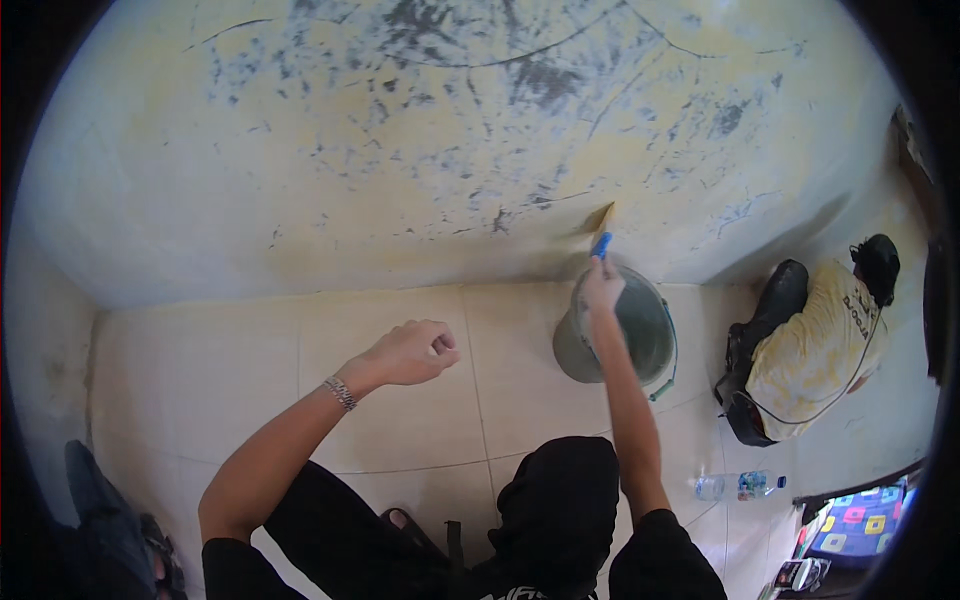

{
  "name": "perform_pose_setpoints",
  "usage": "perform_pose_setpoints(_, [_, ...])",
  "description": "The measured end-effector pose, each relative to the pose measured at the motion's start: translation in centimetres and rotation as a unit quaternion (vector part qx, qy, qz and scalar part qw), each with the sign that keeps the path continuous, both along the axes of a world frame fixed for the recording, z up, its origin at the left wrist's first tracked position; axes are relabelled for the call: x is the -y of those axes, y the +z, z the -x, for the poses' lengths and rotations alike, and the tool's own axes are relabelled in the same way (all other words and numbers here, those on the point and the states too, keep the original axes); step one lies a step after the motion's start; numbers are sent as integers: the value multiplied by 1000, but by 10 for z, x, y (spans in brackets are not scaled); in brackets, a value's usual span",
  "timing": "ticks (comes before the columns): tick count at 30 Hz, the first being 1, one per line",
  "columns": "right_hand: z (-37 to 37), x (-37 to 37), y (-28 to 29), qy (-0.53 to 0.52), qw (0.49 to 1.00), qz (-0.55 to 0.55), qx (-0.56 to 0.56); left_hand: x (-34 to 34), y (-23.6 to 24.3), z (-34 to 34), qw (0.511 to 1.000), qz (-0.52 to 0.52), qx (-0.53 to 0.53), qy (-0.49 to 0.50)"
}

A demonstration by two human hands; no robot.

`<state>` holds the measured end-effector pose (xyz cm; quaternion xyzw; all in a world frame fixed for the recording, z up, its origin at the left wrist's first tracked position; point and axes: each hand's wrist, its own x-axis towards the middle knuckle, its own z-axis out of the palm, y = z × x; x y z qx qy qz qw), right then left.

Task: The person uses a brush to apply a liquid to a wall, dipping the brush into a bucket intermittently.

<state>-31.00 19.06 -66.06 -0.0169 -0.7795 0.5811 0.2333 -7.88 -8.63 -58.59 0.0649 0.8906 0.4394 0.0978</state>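
My right hand [602, 286] is closed round the blue handle of a scraper [601, 246], its blade against the lower part of the patchy wall [420, 190]. Below that hand and forearm stands a grey-green bucket [648, 330] with a wire handle, close to the wall; its inside looks grey. My left hand [412, 352], with a metal bracelet at the wrist, hovers over the tiled floor, left of the bucket. Its fingers are curled in, and pale floor shows through the gap beside the thumb.
Another person [815, 350] in a stained yellowish shirt crouches at the right, near the wall. A clear plastic bottle [742, 486] lies on the floor tiles. Colourful patterned fabric [858, 525] shows at the lower right. Dark trousers [95, 510] and a sandal appear at the lower left edge.
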Motion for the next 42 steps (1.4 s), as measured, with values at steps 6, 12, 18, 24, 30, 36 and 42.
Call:
perform_pose_setpoints(6, [-106, 171, -69, 113, 993, 32, 24, 2, -7, -4, 998, 38, 42, 6])
perform_pose_setpoints(12, [-168, 222, -63, 286, 936, -97, 183, 14, -8, -9, 998, 50, 31, 33])
perform_pose_setpoints(18, [-170, 214, -48, 388, 900, -196, 16, 31, -40, 2, 990, 70, 66, 103])
perform_pose_setpoints(24, [-160, 236, 19, 490, 852, -178, 44, 45, -43, 22, 854, -151, 100, 488])
perform_pose_setpoints(30, [-160, 266, 35, 491, 817, -300, -28, 84, -64, 34, 719, -460, 34, 520])
perform_pose_setpoints(36, [-134, 278, 97, 701, 520, -447, 198, 102, -81, 19, 857, -283, 108, 417])
perform_pose_setpoints(42, [-22, 230, 14, 529, 522, -669, 17, 95, -65, 44, 679, -145, 73, 716])
